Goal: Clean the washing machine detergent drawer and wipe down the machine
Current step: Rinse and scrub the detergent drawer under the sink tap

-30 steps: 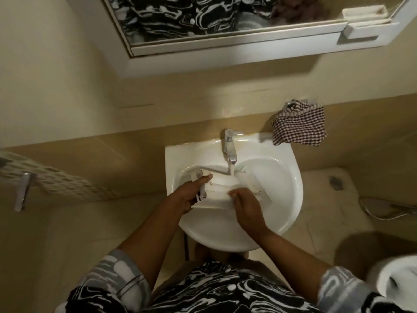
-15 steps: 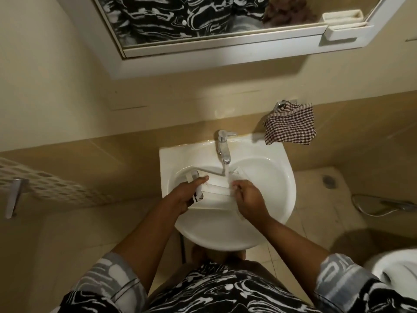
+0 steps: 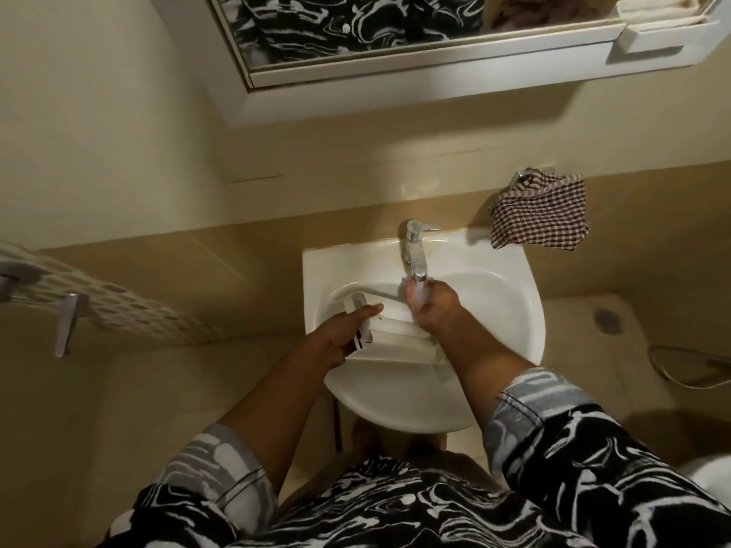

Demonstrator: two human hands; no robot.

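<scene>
White plastic, the detergent drawer (image 3: 395, 332) lies across the sink (image 3: 510, 365) basin, long axis running left to right below the tap (image 3: 414, 251). The left grip (image 3: 343, 338) clasps the drawer's left end, one digit stretched along its top. The right grip (image 3: 433, 308), fingers curled in the running water above the drawer's right end, looks best placed to scrub next; whether it holds anything cannot be told.
</scene>
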